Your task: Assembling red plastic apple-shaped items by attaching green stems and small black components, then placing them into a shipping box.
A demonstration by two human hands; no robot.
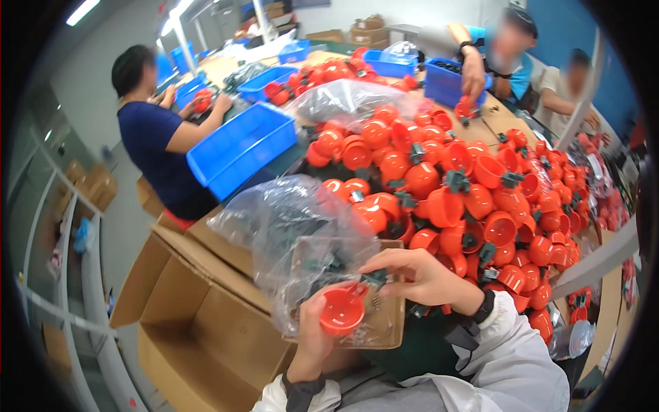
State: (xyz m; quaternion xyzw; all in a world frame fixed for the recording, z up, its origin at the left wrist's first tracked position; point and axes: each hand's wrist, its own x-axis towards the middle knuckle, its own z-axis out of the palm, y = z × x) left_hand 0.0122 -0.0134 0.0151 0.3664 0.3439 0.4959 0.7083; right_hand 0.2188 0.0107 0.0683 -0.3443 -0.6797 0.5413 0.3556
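Observation:
My left hand [313, 338] is closed round a small red plastic cup [342, 310], its hollow side facing up and its short tab pointing up and right. Close to that tab, the fingers of my right hand [424, 276] pinch a dark green plastic clip [375, 277]; whether the two parts touch I cannot tell. Beneath both hands sits a shallow cardboard tray [390, 328] with small metal pieces in it. More dark green clips [333, 264] show through a clear plastic bag [274, 214] by the tray's far left side.
A heap of red cups [446, 206], many with green clips, spreads across the table ahead and right. One blue bin [241, 150] stands left of it. An open cardboard box [206, 336] is at my lower left. Several people work around the table, one [154, 130] at left.

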